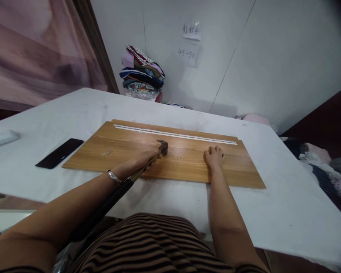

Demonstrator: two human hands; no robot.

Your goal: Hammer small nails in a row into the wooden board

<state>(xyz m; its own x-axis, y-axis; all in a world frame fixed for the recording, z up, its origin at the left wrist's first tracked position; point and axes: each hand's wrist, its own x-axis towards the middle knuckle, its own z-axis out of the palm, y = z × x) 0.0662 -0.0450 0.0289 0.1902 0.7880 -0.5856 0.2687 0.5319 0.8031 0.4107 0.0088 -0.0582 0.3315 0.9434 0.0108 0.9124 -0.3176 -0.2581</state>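
A hammer (164, 148) is in my left hand (147, 160), whose fingers wrap round the wooden handle close to the metal head. Its long black grip runs back under my left forearm. Below both hands lies a brown wood-grain board (187, 172). My right hand (215, 156) rests on its right part with the fingers curled in, and nothing shows between them. A short row of small dark nails or marks (176, 157) runs along the board just right of the hammer head. Several loose nails (107, 152) lie on the board's left part.
Two white measuring strips (173, 134) lie along the board's far side. A black phone (59, 153) is left of the board on the white table (102, 106). Folded cloths (142, 74) are stacked by the wall. A whitish object (2, 138) sits at the table's left edge.
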